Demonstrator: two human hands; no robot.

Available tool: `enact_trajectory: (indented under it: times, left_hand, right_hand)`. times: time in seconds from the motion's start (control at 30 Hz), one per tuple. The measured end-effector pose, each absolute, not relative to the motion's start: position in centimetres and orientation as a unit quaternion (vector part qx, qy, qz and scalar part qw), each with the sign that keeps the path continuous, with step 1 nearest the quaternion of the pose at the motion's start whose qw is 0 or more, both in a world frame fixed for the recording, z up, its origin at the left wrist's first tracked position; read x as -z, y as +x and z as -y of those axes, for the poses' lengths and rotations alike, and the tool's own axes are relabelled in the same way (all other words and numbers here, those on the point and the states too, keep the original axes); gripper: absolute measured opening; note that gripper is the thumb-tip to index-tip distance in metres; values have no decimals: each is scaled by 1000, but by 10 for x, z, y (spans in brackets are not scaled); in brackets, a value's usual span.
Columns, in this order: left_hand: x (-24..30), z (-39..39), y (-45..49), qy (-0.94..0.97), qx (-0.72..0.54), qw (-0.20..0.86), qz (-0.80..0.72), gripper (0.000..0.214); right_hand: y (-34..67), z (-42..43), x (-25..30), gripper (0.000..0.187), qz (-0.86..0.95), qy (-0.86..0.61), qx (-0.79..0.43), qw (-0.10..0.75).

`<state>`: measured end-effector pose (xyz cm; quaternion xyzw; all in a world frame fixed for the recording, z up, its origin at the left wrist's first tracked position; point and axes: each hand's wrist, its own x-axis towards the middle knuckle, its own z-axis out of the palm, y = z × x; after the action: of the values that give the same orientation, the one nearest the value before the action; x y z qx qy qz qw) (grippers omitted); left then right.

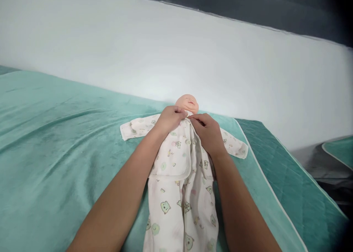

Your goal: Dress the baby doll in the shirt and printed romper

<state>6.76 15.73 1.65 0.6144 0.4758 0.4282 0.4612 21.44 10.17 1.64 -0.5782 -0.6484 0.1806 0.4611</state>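
A baby doll (187, 102) lies on its back, head away from me, dressed in a white printed baby jacket (172, 154) and matching trousers (165, 215). The jacket's sleeves stretch out to both sides. Below the neck its front edges part, and a button (188, 142) shows on the left panel. My left hand (172, 116) pinches the jacket's edge at the collar. Close beside it, my right hand (207, 130) is closed on the other front edge near the neck. Whatever sits between the fingertips is too small to make out.
A light green blanket (68, 152) with some creases covers the bed under the doll. To the right shows a darker quilted mattress (286, 171). Behind the doll's head rises a white wall (138, 42), and another green-covered surface (340, 151) stands at the far right.
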Motion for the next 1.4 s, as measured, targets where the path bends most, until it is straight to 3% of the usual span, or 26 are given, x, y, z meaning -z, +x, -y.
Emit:
enact_trajectory:
  times: [0.13,0.47,0.7,0.93,1.07,1.23,1.4]
  left_hand:
    - [-18,-158,68,594,-429,481,-482,21]
    - [-19,-136,66,655,-472,366,-462,17]
    - [-34,-105,58,703,-432,340,-452,18]
    - [-42,-104,47,733,-344,371,-455,16]
    - [-41,-106,48,722,-345,388,-457,16]
    - [-43,-100,56,687,-380,416,-459,18]
    - [-44,-95,62,673,-401,428,-450,18]
  right_hand:
    - [214,-101,-17,28,642,-596,-190,444]
    - [215,-82,-10,49,672,-596,-207,388]
    - [209,-45,-4,27,654,-592,-64,467]
    - [204,-61,-17,21,666,-635,-56,388]
    - [207,-70,-24,14,644,-648,-126,386]
    - [217,-70,-26,16,546,-578,-324,513]
    - [213,-66,-21,24,506,-530,-368,572]
